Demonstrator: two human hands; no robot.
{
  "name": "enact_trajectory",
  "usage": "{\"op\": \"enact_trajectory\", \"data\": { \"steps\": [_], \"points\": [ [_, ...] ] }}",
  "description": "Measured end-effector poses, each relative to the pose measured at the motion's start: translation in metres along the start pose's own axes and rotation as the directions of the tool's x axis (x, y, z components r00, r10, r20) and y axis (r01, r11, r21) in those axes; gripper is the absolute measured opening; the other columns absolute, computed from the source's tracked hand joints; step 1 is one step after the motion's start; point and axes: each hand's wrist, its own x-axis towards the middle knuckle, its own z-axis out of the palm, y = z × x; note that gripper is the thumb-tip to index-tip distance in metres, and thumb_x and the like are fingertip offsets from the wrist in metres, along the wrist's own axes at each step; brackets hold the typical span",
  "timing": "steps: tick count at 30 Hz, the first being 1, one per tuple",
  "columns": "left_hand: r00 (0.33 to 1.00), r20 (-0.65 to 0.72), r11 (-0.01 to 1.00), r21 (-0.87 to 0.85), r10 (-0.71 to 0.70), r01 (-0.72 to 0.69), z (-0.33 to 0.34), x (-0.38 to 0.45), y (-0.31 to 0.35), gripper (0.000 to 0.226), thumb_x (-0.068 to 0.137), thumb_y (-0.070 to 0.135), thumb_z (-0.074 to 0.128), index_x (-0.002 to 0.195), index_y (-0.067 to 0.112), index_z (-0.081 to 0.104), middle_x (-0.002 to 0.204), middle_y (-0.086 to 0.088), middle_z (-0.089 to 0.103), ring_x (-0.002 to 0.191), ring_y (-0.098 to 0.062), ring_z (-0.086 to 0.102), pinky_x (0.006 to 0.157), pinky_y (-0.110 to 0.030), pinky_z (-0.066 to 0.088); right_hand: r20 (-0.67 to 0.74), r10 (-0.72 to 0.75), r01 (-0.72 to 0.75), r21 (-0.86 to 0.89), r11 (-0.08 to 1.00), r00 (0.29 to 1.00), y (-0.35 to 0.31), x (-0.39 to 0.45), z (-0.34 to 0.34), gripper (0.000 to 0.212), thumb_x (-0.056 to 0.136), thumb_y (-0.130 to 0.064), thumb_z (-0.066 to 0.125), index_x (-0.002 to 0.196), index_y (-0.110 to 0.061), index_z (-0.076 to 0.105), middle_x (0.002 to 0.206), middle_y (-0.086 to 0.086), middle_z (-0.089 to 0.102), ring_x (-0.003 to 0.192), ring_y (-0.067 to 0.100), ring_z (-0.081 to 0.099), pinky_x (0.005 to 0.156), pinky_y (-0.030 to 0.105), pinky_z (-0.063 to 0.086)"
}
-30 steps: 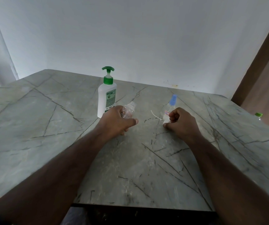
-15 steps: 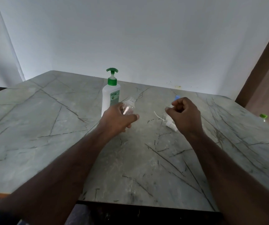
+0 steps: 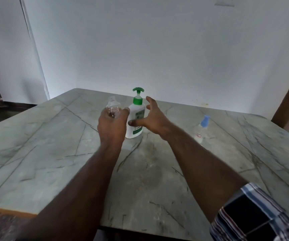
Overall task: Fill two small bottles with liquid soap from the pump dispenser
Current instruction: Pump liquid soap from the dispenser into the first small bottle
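Left hand [image 3: 113, 126] raised above the table [image 3: 53, 153], fingers curled round the lower body of a clear small bottle [image 3: 112, 108]; bottle upright, capless, threaded neck showing above the fingers. Right hand [image 3: 153, 117] spread wide, fingers straight and apart, thumb pointing left, holding nothing. It sits just right of the pump dispenser [image 3: 136, 117], thumb in front of the label; contact cannot be judged.

Table: grey-green marbled slab with dark veins, pale wall behind. Pump dispenser: white body, green collar and pump head, standing upright between the two hands, immediately right of the held bottle. Second small bottle [image 3: 201, 129], blue top, pale label, stands on the table to the right of the right forearm, well apart from both hands. Checked sleeve [image 3: 255, 214] at lower right.
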Motion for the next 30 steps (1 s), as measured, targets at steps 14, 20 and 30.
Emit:
{"op": "enact_trajectory", "data": {
  "steps": [14,20,30],
  "points": [
    [0.999,0.044,0.998,0.064,0.011,-0.014,0.005,0.001,-0.008,0.029,0.085,0.041,0.073,0.096,0.015,0.063,0.080,0.003,0.065,0.070,-0.014,0.059,0.066,-0.032,0.047,-0.183,-0.104,0.111,0.030,0.993,0.978,0.013,-0.005,0.005,0.090,0.067,-0.021,0.085,0.139,-0.032,0.033,0.114,-0.003,0.058,0.095,0.014,0.062,0.082,0.032,0.053],
    [0.969,0.242,0.984,0.159,0.041,-0.082,0.019,-0.014,-0.011,0.025,0.084,0.044,0.075,0.094,0.023,0.066,0.084,0.004,0.071,0.078,-0.017,0.066,0.074,-0.036,0.054,-0.188,-0.152,0.157,0.011,0.988,0.970,0.010,-0.058,-0.048,0.101,0.070,-0.019,0.087,0.146,-0.038,0.022,0.114,-0.007,0.057,0.094,0.009,0.063,0.081,0.023,0.052],
    [0.856,0.516,0.950,0.248,0.035,-0.188,0.045,-0.031,0.008,0.025,0.083,0.039,0.078,0.098,0.024,0.066,0.087,0.005,0.073,0.073,-0.003,0.064,0.065,-0.029,0.050,-0.245,-0.191,0.208,0.047,0.977,0.951,0.033,-0.082,-0.067,0.117,0.065,-0.014,0.085,0.146,-0.057,0.012,0.126,0.001,0.051,0.097,0.018,0.064,0.085,0.040,0.059]
  ]
}}
